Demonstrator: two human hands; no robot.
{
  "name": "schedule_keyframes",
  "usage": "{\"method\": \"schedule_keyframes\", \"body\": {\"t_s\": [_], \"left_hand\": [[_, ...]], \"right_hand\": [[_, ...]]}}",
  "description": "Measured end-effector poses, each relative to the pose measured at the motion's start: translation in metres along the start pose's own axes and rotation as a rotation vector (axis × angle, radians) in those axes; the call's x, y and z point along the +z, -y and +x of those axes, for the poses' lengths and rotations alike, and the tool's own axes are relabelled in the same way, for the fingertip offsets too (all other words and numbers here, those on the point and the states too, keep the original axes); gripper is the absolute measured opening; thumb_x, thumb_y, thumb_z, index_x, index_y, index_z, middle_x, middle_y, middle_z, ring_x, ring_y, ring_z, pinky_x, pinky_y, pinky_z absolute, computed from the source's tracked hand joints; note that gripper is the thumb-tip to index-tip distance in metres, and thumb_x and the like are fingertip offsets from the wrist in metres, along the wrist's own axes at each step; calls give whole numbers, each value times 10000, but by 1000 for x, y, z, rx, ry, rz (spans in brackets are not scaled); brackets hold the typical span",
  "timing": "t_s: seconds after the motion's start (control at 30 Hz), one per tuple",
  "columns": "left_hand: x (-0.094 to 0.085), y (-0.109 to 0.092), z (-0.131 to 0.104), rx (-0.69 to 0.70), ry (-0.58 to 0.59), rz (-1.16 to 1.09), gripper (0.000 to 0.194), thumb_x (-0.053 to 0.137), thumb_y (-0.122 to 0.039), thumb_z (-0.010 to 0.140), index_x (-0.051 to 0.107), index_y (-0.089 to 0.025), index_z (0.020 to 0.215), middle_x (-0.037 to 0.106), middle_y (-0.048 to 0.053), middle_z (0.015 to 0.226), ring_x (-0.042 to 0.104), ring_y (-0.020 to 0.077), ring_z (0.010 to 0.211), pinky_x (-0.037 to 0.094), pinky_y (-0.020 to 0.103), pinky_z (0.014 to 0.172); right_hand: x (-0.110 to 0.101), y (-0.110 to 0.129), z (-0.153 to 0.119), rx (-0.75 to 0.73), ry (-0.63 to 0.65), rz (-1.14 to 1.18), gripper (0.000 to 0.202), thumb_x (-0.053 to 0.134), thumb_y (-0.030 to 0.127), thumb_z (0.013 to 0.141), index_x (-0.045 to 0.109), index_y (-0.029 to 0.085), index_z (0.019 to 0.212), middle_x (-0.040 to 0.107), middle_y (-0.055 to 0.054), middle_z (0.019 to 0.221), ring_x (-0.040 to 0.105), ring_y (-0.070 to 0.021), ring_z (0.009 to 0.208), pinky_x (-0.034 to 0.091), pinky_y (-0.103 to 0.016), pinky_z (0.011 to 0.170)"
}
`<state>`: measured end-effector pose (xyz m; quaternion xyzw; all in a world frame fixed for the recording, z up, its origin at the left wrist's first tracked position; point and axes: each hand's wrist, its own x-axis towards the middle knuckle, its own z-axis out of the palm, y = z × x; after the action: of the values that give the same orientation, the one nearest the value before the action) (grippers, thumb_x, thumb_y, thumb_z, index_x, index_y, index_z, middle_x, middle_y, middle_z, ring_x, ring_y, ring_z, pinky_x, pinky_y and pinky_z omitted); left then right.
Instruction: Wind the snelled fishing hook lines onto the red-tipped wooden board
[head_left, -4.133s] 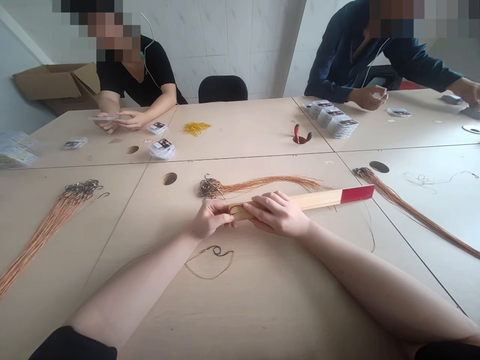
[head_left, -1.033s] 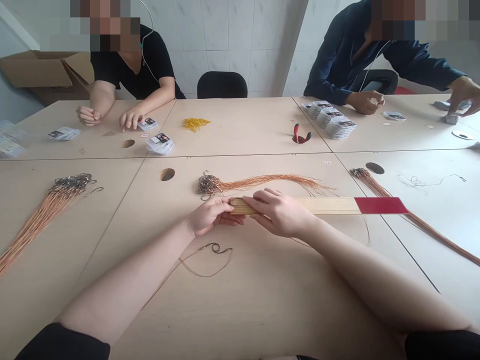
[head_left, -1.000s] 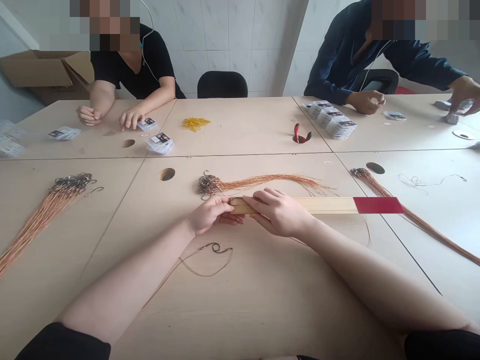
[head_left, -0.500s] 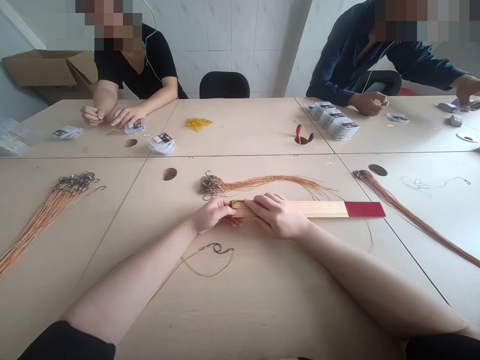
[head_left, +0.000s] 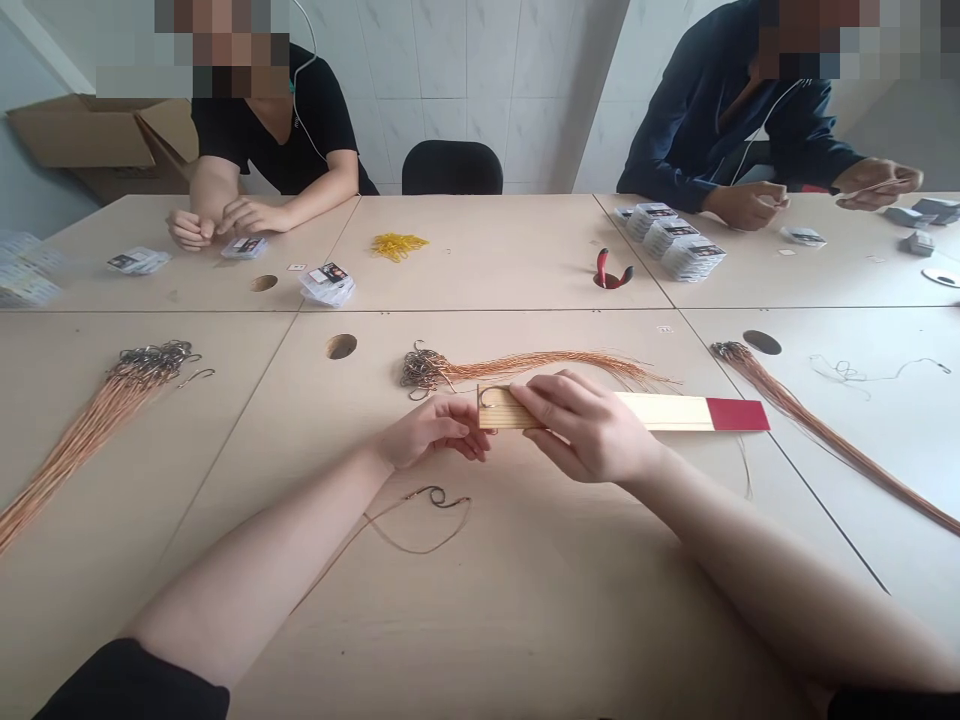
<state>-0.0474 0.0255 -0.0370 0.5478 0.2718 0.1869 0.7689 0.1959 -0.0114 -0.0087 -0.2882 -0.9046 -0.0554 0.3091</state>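
A flat pale wooden strip with a dark red end lies crosswise in my right hand, whose fingers are wrapped round it near its left part. A dark hook rests on the strip's left end. Beside that end is my left hand, its fingers curled and partly apart; whether it holds anything is too small to tell. Behind the strip lies a bundle of hooks with copper-coloured lines. Nearer me, a looped line with a dark hook lies on the table.
Hook bundles lie at left and right on the table. Beyond are yellow pieces, red-handled pliers standing in a hole, and stacked small packs. Two people sit opposite, hands over the far side.
My right hand has moved right and tilted the strip, whose left end has come away from my left hand's grip. The person at far right has drawn a hand inward.
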Motion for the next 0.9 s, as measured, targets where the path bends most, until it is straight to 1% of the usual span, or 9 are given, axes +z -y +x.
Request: {"method": "schedule_keyframes", "body": {"t_s": [0.17,0.27,0.33,0.43,0.53,0.63,0.7,0.8,0.9], "left_hand": [[-1,1,1,-7,-20,-5,231,541,-203,739,658,-121,920,660,82,847,654,181,783,515,271,707],[-1,2,1,-2,-13,5,218,535,-190,735,664,-121,896,665,84,854,652,176,782,511,262,709],[-1,3,1,7,-14,-8,227,526,-236,767,660,-116,905,667,95,860,650,183,780,511,266,705],[-2,4,1,34,-41,-78,391,442,-422,854,637,-105,976,664,127,903,647,206,811,511,301,735],[-2,5,2,54,-57,-156,539,401,-559,852,602,-109,1068,649,153,997,636,234,890,502,341,794],[-1,4,3,79,-40,-182,512,471,-538,836,598,-115,1094,632,163,1065,617,237,948,494,353,826],[-1,4,3,87,-28,-174,465,523,-495,827,612,-110,1073,641,162,1048,624,230,932,493,350,827],[0,4,2,79,-37,-149,391,576,-456,805,651,-112,974,670,142,954,645,226,878,502,351,802],[1,4,2,72,-91,-82,311,600,-414,799,677,-127,892,682,111,872,651,212,842,515,339,766]], "right_hand": [[-28,4,6,-10,-126,58,541,526,202,823,389,158,1344,528,-125,1073,517,-206,874,490,-377,751],[-37,6,7,-29,-189,64,561,539,203,812,390,165,1352,529,-123,1077,525,-210,857,488,-381,736],[-38,8,7,-29,-201,58,564,540,204,811,389,163,1353,530,-124,1079,523,-207,840,487,-380,731],[-29,6,6,-19,-146,31,543,528,213,821,392,149,1344,532,-129,1071,519,-208,851,486,-375,735],[-5,0,0,-26,-39,-29,482,518,236,834,441,114,1295,548,-131,1039,509,-216,872,477,-376,755],[20,-9,-9,-43,85,-75,442,490,269,854,474,99,1262,565,-116,1000,495,-203,825,466,-366,735],[31,-14,-14,-43,125,-74,440,467,274,866,469,95,1268,563,-116,1010,490,-197,825,459,-358,734],[37,-16,-17,-35,132,-74,442,450,281,875,460,101,1279,556,-121,1035,489,-199,852,447,-358,747],[35,-14,-17,-38,128,-79,437,442,287,879,465,105,1275,559,-122,1041,483,-202,848,439,-359,745]]}}
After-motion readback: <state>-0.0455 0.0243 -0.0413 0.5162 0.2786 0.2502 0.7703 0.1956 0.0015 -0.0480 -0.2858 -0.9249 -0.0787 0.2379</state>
